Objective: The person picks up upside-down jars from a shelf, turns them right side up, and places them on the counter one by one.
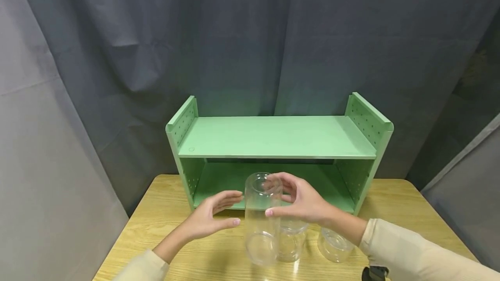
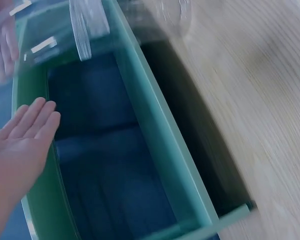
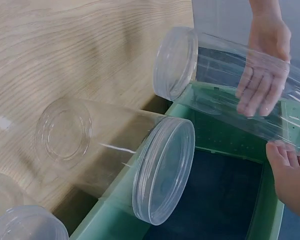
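A tall clear plastic jar (image 1: 258, 224) is upside down in front of the green shelf, its lid end toward the table. My right hand (image 1: 302, 198) grips the jar's upper part from the right, thumb in front and fingers behind. On the other side my left hand (image 1: 212, 216) is raised with fingers straight and thumb spread, a small gap from the jar. In the right wrist view the jar's lid (image 3: 176, 62) faces the wood. The left hand (image 3: 265, 70) shows through its wall. The left wrist view shows the left palm (image 2: 22, 145) with nothing in it.
Just right of the held jar stands another clear lidded jar (image 1: 291, 246). A further clear container (image 1: 336, 246) sits under the right forearm. The two-level green shelf (image 1: 277, 135) stands across the back of the wooden table (image 1: 148, 211), with grey curtains (image 1: 238, 42) behind it.
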Demonstrator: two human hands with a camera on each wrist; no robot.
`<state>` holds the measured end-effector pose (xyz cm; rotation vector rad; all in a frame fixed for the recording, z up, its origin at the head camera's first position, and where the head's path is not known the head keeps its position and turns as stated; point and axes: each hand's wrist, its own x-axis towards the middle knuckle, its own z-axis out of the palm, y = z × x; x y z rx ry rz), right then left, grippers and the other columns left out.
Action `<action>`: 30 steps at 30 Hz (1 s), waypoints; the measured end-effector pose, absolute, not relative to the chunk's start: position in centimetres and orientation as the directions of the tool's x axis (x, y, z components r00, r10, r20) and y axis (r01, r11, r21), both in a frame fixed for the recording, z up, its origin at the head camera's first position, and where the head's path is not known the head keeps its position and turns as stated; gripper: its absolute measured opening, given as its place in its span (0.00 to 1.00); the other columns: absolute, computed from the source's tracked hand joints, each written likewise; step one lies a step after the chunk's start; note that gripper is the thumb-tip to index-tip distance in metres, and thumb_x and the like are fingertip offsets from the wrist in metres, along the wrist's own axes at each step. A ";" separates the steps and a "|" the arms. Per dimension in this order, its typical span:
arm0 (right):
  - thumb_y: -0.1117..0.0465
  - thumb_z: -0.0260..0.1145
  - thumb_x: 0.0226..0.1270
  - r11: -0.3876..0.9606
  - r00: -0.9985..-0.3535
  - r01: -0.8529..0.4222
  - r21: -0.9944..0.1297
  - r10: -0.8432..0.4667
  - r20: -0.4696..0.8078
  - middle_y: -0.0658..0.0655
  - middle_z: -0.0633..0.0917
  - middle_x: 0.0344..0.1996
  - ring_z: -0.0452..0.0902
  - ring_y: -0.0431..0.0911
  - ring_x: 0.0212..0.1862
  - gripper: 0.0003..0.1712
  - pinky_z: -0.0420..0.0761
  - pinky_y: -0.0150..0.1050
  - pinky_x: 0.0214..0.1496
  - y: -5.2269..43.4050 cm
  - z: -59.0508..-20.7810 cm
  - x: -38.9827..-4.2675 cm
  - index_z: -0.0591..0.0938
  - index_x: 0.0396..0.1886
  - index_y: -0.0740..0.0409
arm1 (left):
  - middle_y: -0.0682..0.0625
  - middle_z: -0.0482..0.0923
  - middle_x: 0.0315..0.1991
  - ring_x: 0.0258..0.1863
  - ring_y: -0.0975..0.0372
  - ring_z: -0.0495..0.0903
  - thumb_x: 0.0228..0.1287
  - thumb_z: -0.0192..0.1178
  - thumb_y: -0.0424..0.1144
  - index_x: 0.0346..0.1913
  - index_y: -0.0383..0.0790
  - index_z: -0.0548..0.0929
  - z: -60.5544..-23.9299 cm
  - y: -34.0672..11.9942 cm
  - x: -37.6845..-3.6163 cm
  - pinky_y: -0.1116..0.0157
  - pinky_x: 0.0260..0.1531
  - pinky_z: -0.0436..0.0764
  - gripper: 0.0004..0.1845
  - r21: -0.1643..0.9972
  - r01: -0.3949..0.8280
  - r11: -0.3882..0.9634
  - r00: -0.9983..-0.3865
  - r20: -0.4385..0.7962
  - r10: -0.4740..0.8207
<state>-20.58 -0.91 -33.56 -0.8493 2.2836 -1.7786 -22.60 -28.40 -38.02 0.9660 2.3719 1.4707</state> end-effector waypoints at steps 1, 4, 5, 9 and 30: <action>0.63 0.76 0.52 0.143 -0.837 -0.345 -0.928 -0.493 0.236 0.69 0.76 0.58 0.78 0.47 0.59 0.41 0.78 0.32 0.62 -0.9 -33.6 -20.6 0.67 0.63 0.68 | 0.43 0.70 0.67 0.67 0.50 0.70 0.62 0.64 0.43 0.68 0.41 0.67 -37.9 -28.1 -22.6 0.51 0.69 0.68 0.33 0.860 0.427 0.277 -0.758 0.174 0.629; 0.64 0.75 0.53 0.112 -0.841 -0.336 -0.935 -0.482 0.245 0.70 0.75 0.60 0.77 0.47 0.60 0.42 0.78 0.35 0.62 -0.9 -33.7 -20.8 0.66 0.65 0.68 | 0.44 0.69 0.68 0.68 0.50 0.69 0.60 0.66 0.41 0.69 0.41 0.65 -37.7 -27.3 -22.5 0.53 0.70 0.67 0.35 0.864 0.442 0.241 -0.730 0.190 0.657; 0.64 0.74 0.53 0.101 -0.841 -0.338 -0.936 -0.478 0.252 0.71 0.74 0.61 0.78 0.45 0.60 0.41 0.78 0.35 0.62 -0.9 -33.8 -20.9 0.65 0.65 0.68 | 0.44 0.69 0.68 0.68 0.49 0.69 0.60 0.67 0.41 0.69 0.40 0.65 -37.7 -27.1 -22.5 0.53 0.70 0.67 0.36 0.862 0.449 0.234 -0.722 0.197 0.663; 0.65 0.73 0.55 0.073 -0.847 -0.337 -0.939 -0.459 0.268 0.71 0.72 0.63 0.78 0.38 0.58 0.40 0.79 0.35 0.62 -0.9 -34.2 -21.3 0.66 0.65 0.67 | 0.43 0.69 0.69 0.68 0.49 0.68 0.58 0.68 0.40 0.70 0.39 0.64 -37.7 -26.7 -22.6 0.53 0.70 0.67 0.38 0.862 0.455 0.224 -0.712 0.200 0.673; 0.63 0.68 0.62 -0.072 -0.917 -0.195 -0.978 -0.341 0.208 0.74 0.65 0.68 0.76 0.39 0.62 0.46 0.79 0.29 0.59 -0.2 -34.7 -21.2 0.54 0.73 0.68 | 0.43 0.78 0.59 0.59 0.53 0.79 0.45 0.75 0.48 0.63 0.35 0.71 -38.4 -26.0 -22.8 0.55 0.63 0.76 0.42 0.818 0.426 0.385 -0.808 0.153 0.569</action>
